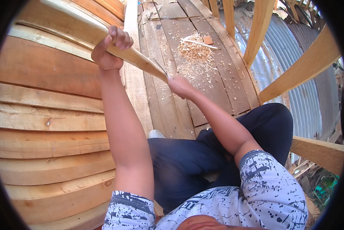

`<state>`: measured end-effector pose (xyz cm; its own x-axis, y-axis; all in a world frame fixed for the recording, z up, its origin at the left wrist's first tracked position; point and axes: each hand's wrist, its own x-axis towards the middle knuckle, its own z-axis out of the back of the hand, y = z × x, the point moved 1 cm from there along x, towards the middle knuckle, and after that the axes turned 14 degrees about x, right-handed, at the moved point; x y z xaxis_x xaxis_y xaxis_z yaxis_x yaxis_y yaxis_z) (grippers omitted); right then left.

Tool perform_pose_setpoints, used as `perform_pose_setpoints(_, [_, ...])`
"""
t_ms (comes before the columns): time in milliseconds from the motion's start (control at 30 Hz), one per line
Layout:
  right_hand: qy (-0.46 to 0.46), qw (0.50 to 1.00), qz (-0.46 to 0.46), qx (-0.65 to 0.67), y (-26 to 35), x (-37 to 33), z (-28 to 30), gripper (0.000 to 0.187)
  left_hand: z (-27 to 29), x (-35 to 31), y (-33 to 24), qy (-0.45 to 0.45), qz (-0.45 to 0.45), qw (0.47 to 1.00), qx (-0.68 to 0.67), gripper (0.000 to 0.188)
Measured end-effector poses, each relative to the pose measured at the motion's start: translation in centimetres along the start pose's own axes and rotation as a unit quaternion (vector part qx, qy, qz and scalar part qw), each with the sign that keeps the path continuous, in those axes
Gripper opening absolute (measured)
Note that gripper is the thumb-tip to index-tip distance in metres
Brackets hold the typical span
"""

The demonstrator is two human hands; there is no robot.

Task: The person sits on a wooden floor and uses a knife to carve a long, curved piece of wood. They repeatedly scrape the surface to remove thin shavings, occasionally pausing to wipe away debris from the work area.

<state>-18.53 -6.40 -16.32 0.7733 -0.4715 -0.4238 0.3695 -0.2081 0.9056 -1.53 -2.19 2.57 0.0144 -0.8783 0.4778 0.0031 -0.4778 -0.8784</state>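
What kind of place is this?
Probably a woodworking spot: wood shavings lie on the plank floor, and plenty of boards line the left side.

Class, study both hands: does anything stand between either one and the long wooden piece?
Nothing visible stands between the left hand and the wooden piece; it grips the wood directly. At the narrow end, a thin blade shows beside the right hand; whether that hand also touches the wood is unclear.
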Motion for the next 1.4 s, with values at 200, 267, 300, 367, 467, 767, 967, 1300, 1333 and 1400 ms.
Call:
perform_pose_setpoints(200, [0.031, 0.999, 0.024, 0.02, -1.5, 0.9, 1.8, 0.053, 0.6, -0.2, 0.4, 0.116, -0.022, 0.991, -0.057, 0.016])
perform_pose_setpoints(267, [-0.045, 0.991, 0.103, -0.07, -3.4, 3.3, 1.5, 0.052, 0.4, 0.6, 0.7, 0.144, -0.026, 0.987, -0.063, 0.015])
perform_pose_setpoints(300, [-0.001, 0.993, 0.111, -0.046, -1.7, 2.7, 1.0, 0.053, 1.2, -0.1, 0.3, 0.14, -0.026, 0.988, -0.063, 0.015])
perform_pose_setpoints(367, [0.084, 0.99, 0.113, -0.001, 2.4, -0.1, 1.0, 0.055, 2.4, -2.2, 0.1, 0.127, -0.025, 0.989, -0.076, 0.015])
perform_pose_setpoints(467, [0.027, 0.992, 0.105, -0.057, -3.5, 3.4, 2.2, 0.053, 1.6, -0.6, 0.5, 0.15, -0.031, 0.985, -0.086, 0.016])
perform_pose_setpoints(767, [-0.008, 0.982, 0.095, -0.161, -4.2, 3.9, 2.8, 0.051, 1.0, -0.4, 0.6, 0.146, -0.026, 0.987, -0.068, 0.018])
perform_pose_setpoints(967, [0.074, 0.994, 0.058, -0.054, 0.1, 1.7, 2.2, 0.048, 1.0, -1.6, 0.1, 0.12, -0.018, 0.992, -0.032, 0.016])
perform_pose_setpoints(1300, [0.047, 0.985, -0.049, -0.161, -1.5, 1.8, 2.7, 0.057, -0.6, -0.5, 0.1, 0.119, -0.003, 0.993, -0.021, 0.017])
perform_pose_setpoints(1333, [-0.048, 0.976, 0.068, -0.2, -6.1, 3.3, 3.5, 0.056, -1.6, 1.1, 0.5, 0.138, -0.006, 0.99, -0.02, 0.017])
perform_pose_setpoints(1400, [-0.04, 0.978, 0.069, -0.193, -3.7, 2.3, 1.3, 0.055, -1.4, 0.9, 0.3, 0.07, 0.007, 0.997, 0.025, 0.017])
